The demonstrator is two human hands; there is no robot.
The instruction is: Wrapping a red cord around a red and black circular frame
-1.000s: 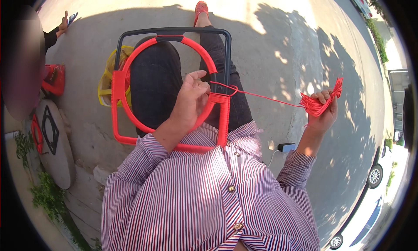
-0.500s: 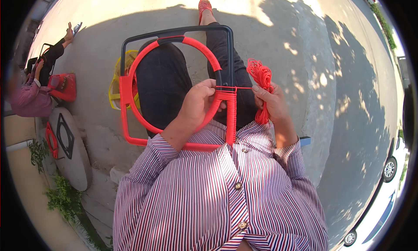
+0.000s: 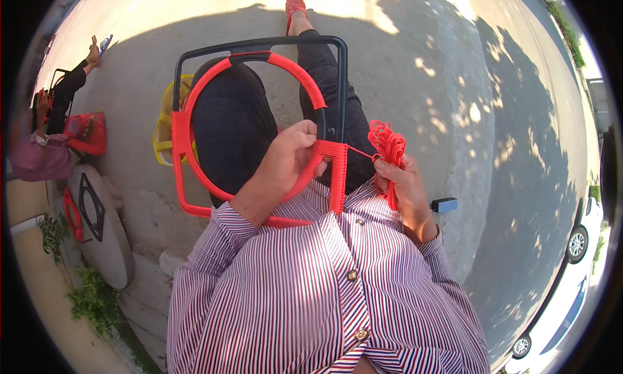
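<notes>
Across my lap rests a black rectangular frame (image 3: 342, 82) with a round ring (image 3: 301, 74) inside it. Red cord wraps most of the ring and the frame's sides, while the top bar and part of the right side show bare black. My left hand (image 3: 285, 160) is closed around the ring's right side, beside the wrapped joint; some of its fingers are hidden behind the ring. To the right, my right hand (image 3: 401, 179) grips a looped bundle of red cord (image 3: 387, 142). A taut strand slants from the joint down to that hand.
A yellow basket (image 3: 163, 137) stands left of my knee. Farther left, a person (image 3: 40, 156) sits near a red bag (image 3: 87, 134). A stone slab (image 3: 111, 257) holds a black frame (image 3: 92, 205) and a red one (image 3: 71, 212). At right lies a small blue-grey box (image 3: 444, 205); a white car (image 3: 564, 309) is parked beyond.
My right hand has moved slightly down, and the strand now slants instead of running level across the post. The joint's wrapping sits lower in view. My left hand keeps its hold.
</notes>
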